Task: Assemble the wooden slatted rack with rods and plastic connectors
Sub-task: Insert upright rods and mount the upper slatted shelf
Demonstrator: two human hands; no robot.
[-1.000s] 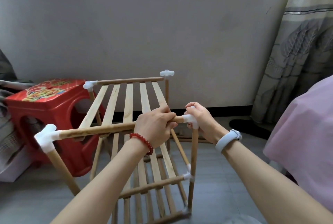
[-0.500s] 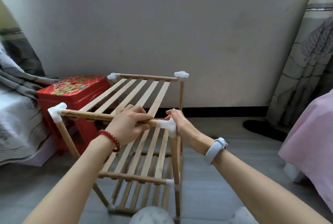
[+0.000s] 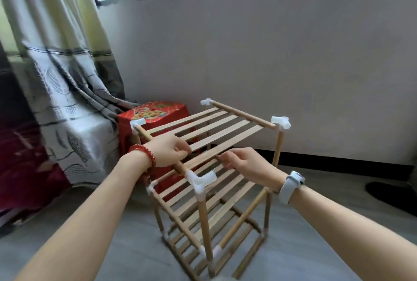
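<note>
The wooden slatted rack [image 3: 278, 145] stands on the floor with three tiers of slats, rods and white plastic connectors. My left hand [image 3: 169, 152] grips the near top rod [image 3: 144, 135] from above, about midway along it. The near corner connector [image 3: 199, 180] sits just below and right of that hand, and its side socket faces right with nothing in it. My right hand [image 3: 246, 163] hovers at the right side of the top tier. Its curled fingertips and thumb pinch the edge of the outermost top slat [image 3: 243, 137].
A red plastic stool [image 3: 158, 112] stands against the wall behind the rack. A patterned curtain [image 3: 67, 91] hangs at the left over dark red fabric [image 3: 27, 163]. Grey floor [image 3: 316, 247] surrounds the rack, with a dark object [image 3: 392, 195] at the far right.
My view has swung left and up. My right hand has left the near corner connector and moved to the outermost top slat. My left hand still grips the near top rod.
</note>
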